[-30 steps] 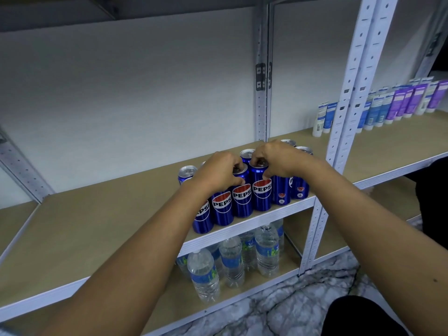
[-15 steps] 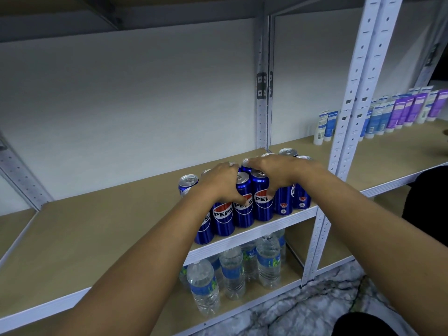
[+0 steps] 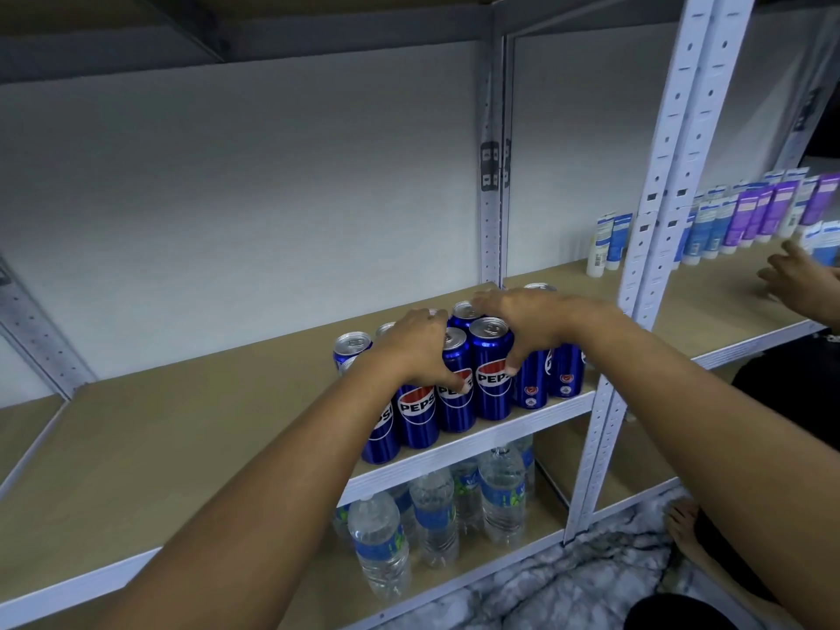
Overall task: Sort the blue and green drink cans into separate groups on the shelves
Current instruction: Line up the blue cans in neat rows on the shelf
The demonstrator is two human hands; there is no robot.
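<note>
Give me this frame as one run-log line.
left hand: grips blue cans | right hand: grips blue cans | shelf: cans grouped at front edge | green cans: none visible
</note>
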